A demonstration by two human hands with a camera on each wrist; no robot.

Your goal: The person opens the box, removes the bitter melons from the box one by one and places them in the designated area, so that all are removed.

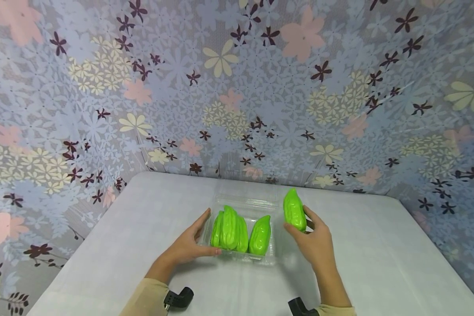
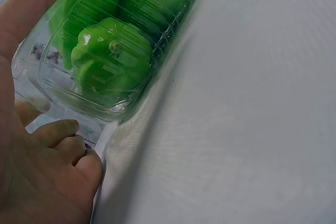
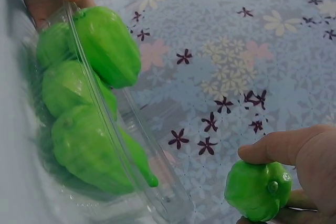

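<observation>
A clear plastic box [image 1: 242, 253] sits on the table with several glossy green peppers in it. Three of them crowd its left half, with one pepper [image 1: 230, 228] lying on top of the others. A single pepper [image 1: 260, 235] lies apart on the right. My left hand [image 1: 189, 240] grips the box at its left end, thumb along the front rim and fingers at the side wall. To the right of the box, my right hand [image 1: 314, 237] holds another green pepper [image 3: 257, 190] up between thumb and fingers, its pointed tip away from me.
The box's clear lid [image 1: 246, 199] lies folded back behind it. A white cloth covers the table [image 1: 114, 245]. Behind the table's far edge rises a flower-patterned curtain [image 1: 237, 96]. Dark wrist devices [image 1: 178, 298] show by both sleeves.
</observation>
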